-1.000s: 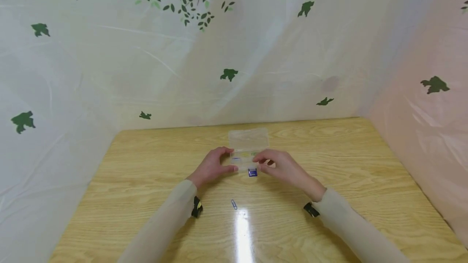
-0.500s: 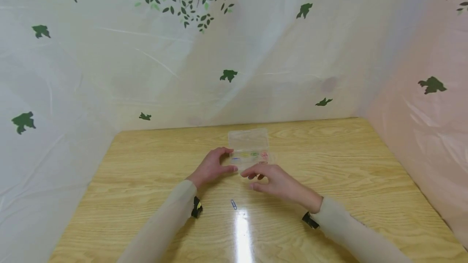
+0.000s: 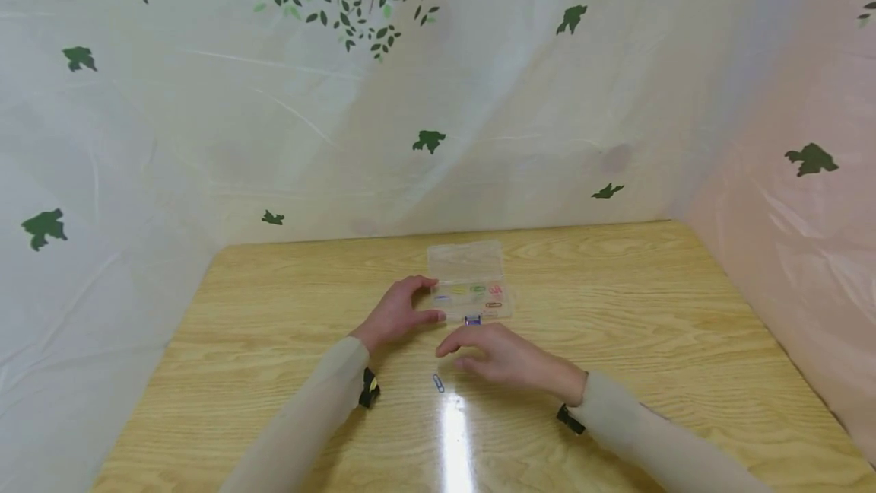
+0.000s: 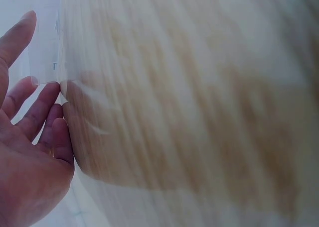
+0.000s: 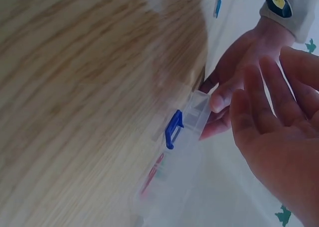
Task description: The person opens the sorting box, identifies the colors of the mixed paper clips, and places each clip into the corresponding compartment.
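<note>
A clear plastic box with its lid raised lies on the table; yellow, green, red and blue paper clips sit apart in its compartments. A blue latch is on the box's front side. My left hand holds the left end of the box, thumb at the front corner and index finger at the back. Nearer me, my right hand hovers over the table with fingers loosely bent and nothing between them. Just left of and below its fingertips lies a single blue paper clip.
The wood-grain table reaches back to a pale sheet with green leaf and bird prints. Similar sheets hang at both sides. A bright light reflection streaks the table below the loose clip. Each wrist wears a small dark device.
My right hand has drawn back from the box's right compartments toward me and leftward, near the loose blue paper clip. A red clip in the front right compartment is uncovered. My left hand stays put.
</note>
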Tool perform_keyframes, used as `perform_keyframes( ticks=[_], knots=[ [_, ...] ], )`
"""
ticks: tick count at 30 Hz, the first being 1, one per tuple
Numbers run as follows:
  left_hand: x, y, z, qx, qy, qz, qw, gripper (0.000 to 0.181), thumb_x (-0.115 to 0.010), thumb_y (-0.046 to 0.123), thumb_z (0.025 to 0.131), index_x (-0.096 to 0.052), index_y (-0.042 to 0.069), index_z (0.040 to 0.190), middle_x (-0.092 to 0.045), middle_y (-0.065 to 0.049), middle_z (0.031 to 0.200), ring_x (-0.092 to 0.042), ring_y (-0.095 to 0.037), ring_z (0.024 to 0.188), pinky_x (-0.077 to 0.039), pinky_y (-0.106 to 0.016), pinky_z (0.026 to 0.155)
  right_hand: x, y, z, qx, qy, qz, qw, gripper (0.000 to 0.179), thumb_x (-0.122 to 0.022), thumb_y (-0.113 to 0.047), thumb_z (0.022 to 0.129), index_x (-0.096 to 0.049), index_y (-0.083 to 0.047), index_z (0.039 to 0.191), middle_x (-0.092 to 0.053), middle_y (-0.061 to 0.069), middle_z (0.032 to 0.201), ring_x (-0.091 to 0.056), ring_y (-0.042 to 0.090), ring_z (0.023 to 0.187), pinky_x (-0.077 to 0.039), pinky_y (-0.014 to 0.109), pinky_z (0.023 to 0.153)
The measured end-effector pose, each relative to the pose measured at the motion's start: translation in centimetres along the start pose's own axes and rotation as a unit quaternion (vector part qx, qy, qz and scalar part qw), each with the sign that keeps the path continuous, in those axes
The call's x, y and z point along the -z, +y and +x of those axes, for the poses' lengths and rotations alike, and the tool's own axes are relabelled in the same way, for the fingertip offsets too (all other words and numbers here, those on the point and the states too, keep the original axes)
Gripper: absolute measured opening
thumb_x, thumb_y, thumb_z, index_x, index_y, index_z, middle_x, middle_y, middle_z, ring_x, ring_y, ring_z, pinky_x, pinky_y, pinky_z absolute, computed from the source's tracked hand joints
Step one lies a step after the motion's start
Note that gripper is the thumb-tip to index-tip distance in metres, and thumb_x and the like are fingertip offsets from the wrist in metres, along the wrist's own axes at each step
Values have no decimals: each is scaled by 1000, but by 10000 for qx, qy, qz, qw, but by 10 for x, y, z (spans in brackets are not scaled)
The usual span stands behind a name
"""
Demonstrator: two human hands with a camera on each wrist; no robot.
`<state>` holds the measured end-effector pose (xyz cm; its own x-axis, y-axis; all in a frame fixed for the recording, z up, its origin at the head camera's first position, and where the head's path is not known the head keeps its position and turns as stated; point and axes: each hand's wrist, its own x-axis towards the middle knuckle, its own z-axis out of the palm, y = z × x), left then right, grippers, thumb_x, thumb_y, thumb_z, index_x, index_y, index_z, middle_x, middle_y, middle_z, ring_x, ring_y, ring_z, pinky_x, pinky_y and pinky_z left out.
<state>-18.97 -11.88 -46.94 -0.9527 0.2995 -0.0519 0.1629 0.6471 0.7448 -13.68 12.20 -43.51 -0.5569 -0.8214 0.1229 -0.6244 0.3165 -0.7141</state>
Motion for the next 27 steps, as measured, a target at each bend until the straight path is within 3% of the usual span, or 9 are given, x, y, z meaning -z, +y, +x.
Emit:
perform_keyframes(
  ticks=[8,16,27],
  knots=[
    [0,1,0,3,-34,29,10000,65,-86,29,87,-60,6,142,-57,-14,147,-46,-35,142,-32,-49,122,-10,1,8,-65,-550,-26,9985,28,-66,-5,100,-72,-11,127,-71,-4,128,-64,11,122,-50,29,106],
    [0,-1,1,14,-5,20,10000,64,-87,28,86,-61,6,141,-58,-14,146,-47,-34,141,-33,-48,122,-19,1,18,-138,-990,-439,9940,26,-68,-11,101,-73,-16,126,-71,-11,124,-62,4,117,-49,26,105],
    [1,0,0,40,-14,10,10000,64,-86,29,87,-60,6,141,-57,-14,147,-46,-35,141,-32,-49,122,-22,2,24,106,-1105,-663,9916,27,-69,-8,99,-73,-16,124,-72,-8,122,-63,7,117,-49,27,105]
  ],
)
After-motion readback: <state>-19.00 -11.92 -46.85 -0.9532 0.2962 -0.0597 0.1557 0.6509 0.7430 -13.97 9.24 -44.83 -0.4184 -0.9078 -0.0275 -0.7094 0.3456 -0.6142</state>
